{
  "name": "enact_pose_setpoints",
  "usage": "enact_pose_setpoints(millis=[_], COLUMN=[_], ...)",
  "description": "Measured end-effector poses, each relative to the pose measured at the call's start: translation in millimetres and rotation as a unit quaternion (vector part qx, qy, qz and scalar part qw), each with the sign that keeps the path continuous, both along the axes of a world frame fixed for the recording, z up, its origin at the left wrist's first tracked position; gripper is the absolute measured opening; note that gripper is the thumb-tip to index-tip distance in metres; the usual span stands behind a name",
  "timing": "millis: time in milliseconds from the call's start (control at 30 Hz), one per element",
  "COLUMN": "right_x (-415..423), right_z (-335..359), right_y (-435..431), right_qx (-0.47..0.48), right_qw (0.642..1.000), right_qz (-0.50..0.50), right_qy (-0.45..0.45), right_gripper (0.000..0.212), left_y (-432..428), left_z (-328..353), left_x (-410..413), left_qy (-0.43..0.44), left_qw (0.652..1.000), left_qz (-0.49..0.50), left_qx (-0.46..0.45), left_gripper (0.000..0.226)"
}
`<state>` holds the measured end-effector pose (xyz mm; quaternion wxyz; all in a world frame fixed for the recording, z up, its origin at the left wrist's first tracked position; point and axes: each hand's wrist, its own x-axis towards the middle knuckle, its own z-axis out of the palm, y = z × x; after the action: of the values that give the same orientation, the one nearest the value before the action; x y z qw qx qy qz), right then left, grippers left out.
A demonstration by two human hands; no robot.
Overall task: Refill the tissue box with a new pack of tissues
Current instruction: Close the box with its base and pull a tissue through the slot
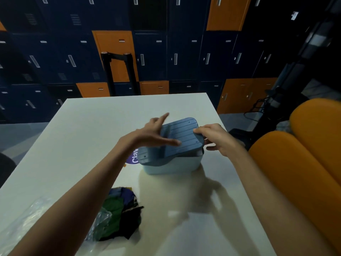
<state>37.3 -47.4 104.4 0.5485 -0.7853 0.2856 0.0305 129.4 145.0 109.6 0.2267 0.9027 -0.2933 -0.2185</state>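
A pale blue tissue box (171, 166) stands on the white table (77, 137). Its darker blue ribbed lid (181, 136) lies tilted on top, raised at the right and far side. My right hand (215, 137) pinches the lid's right edge. My left hand (155, 133) hovers over the lid's left part with fingers spread, thumb lying across it. A purple tissue pack (134, 157) with white lettering peeks out behind my left wrist, just left of the box; most of it is hidden.
Crumpled clear plastic wrap (33, 215) and a pile of dark green, blue and black wrapping (120, 211) lie near the table's front left. Orange cushioned seats (302, 163) are close on the right. Blue and orange lockers (147, 52) stand behind the table.
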Motion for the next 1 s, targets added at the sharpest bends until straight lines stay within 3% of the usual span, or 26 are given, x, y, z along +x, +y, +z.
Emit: enact_pose_setpoints(millis=[167, 367, 633, 800, 1000], right_x=[-1.0, -5.1, -10.7, -16.2, -19.5], right_z=[-5.9, -14.8, -29.5, -32.4, -36.3], right_y=[-7.4, -9.6, -17.6, -17.2, -16.9], right_qx=[0.065, 0.085, 0.109, 0.124, 0.141], right_qw=[0.998, 0.996, 0.993, 0.992, 0.990], right_qz=[-0.005, 0.006, -0.047, -0.025, 0.008], right_qy=[0.005, -0.016, -0.021, -0.009, -0.008], right_gripper=[0.029, 0.041, 0.037, 0.027, 0.032], left_y=[-33.5, -31.3, -3.3, 17.1, 4.7], left_z=[-6.5, 1.2, 2.0, 22.2, 7.7], left_x=[-9.9, 2.5, 26.6, 44.5, 38.2], left_qy=[-0.127, -0.185, -0.070, 0.002, 0.001], left_qw=[0.969, 0.953, 0.975, 0.992, 0.980], left_qz=[-0.139, -0.158, -0.122, -0.079, -0.113], left_qx=[0.161, 0.180, 0.173, 0.100, 0.166], left_gripper=[0.139, 0.136, 0.137, 0.136, 0.137])
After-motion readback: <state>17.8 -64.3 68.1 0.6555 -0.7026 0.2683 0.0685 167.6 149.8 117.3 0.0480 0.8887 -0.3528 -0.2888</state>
